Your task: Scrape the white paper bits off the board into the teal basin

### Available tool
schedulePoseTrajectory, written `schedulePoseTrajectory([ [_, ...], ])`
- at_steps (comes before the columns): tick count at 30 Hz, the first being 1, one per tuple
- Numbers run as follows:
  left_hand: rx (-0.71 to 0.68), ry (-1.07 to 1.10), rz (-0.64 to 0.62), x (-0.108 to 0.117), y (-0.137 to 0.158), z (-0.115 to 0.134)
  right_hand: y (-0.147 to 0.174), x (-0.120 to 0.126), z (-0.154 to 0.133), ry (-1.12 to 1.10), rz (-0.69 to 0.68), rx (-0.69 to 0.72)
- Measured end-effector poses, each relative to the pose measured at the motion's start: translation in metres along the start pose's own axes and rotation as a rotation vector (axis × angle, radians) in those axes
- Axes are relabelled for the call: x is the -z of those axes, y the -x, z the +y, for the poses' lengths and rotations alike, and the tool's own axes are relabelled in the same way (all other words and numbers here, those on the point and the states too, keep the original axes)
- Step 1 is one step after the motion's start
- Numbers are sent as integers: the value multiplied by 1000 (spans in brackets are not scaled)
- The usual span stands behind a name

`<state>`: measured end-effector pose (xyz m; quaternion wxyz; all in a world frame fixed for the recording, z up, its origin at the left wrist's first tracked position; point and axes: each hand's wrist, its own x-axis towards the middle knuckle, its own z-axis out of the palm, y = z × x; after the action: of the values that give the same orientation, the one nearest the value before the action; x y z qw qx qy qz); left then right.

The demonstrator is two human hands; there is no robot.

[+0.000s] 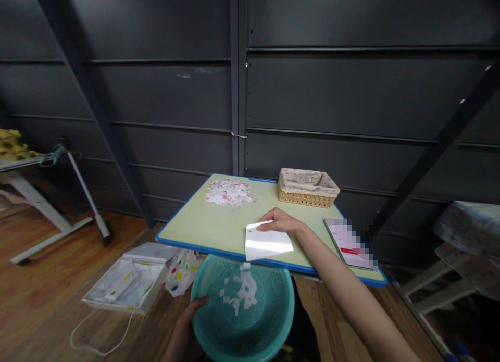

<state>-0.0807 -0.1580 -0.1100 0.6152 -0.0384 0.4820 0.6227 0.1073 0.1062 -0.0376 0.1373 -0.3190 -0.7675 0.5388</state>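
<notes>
My right hand pinches a glossy white sheet by its upper edge, at the front of the pale green table. The sheet slants over the blue table edge. My left hand grips the left rim of a teal plastic basket, thumb over the rim, other fingers hidden below. The basket sits just under the table edge, with small white paper pieces inside. One piece lies at its rim, below the sheet. Toward the back left of the table lies a heap of white and pink paper pieces.
A lined wicker basket stands at the table's back right. A tablet-like screen lies at the right edge. On the floor to the left are an open white box with a cord and a plastic bag. A dark panel wall rises behind.
</notes>
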Motion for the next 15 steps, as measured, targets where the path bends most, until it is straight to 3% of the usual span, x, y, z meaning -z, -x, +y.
schedulePoseTrajectory([
  [2, 2, 3, -6, 2, -1, 0, 1, 0, -1, -86, 26, -31],
  [4, 6, 4, -32, 6, -4, -1, 0, 3, -2, -194, 137, -44],
  [8, 45, 10, -72, 12, -11, -2, -7, 17, 6, -296, 619, -6],
  [11, 35, 23, -35, 8, -9, -3, -9, 32, 16, -130, 935, -5],
  [15, 5, -3, 17, -3, 2, -3, -4, 46, 23, 290, 1080, 10],
])
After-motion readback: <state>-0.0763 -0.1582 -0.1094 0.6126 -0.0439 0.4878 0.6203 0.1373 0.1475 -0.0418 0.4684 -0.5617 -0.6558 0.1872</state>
